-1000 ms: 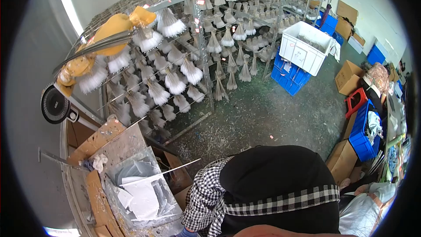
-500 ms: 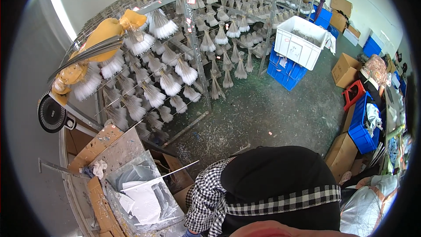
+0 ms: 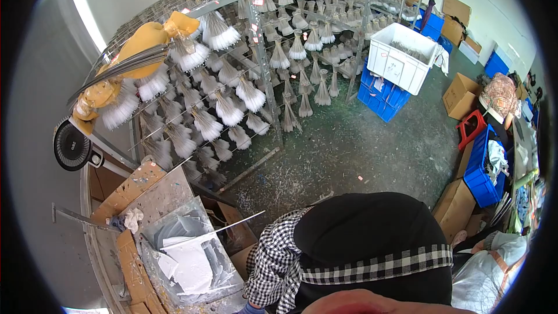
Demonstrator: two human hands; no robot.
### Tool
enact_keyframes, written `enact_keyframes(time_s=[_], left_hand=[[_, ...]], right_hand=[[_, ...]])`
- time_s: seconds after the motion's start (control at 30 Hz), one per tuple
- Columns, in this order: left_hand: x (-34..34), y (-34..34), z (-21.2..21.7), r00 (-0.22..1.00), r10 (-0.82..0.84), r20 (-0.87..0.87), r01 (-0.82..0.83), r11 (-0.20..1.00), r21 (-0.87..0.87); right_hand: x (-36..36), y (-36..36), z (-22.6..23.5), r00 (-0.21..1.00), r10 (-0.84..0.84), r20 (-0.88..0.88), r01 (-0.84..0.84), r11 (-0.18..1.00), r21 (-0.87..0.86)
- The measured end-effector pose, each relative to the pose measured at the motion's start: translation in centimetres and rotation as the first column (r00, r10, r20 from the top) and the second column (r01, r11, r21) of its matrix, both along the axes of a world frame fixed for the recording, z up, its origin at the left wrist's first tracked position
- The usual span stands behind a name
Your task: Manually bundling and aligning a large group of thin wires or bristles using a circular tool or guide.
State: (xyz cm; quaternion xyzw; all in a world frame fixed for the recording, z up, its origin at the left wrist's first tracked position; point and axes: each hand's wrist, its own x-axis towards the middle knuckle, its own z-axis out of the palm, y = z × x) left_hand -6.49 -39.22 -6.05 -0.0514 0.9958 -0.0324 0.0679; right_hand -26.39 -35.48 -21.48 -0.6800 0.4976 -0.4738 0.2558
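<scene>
Yellow-gloved hand (image 3: 174,23) up-left on rack (image 3: 256,52), gripping grey rod bundle (image 3: 125,67), long axis running down-left; other glove (image 3: 96,96) lower, grip unclear.

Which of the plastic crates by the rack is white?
The big open tub stacked on top of the blue crates beside the rack's right end. The crates beneath it and those along the right wall are all blue.
</scene>
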Motion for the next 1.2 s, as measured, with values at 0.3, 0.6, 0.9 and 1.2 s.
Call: enact_keyframes(time_s=[0.3, 0.6, 0.9, 1.2], left_hand=[[1.6, 0.9, 0.8, 0.981, 0.099, -0.164, -0.094, 0.995, 0.039], [0.1, 2.2, 5.1, 0.813, 0.579, -0.062, -0.237, 0.427, 0.873], [2.8, 6.6, 6.0, 0.832, 0.547, -0.095, -0.076, 0.282, 0.956], [-3.0, 12.3, 7.0, 0.764, 0.485, -0.425, 0.269, 0.359, 0.894]], right_hand=[[2.3, -0.8, 0.1, 0.999, 0.037, 0.004, -0.037, 0.999, 0.019], [12.6, -0.7, -0.6, 0.949, 0.299, 0.101, -0.303, 0.952, 0.033], [6.7, 7.4, 9.9, 0.731, 0.516, 0.446, -0.526, 0.843, -0.113], [6.7, 7.7, 6.2, 0.27, 0.833, 0.483, -0.878, 0.42, -0.232]])
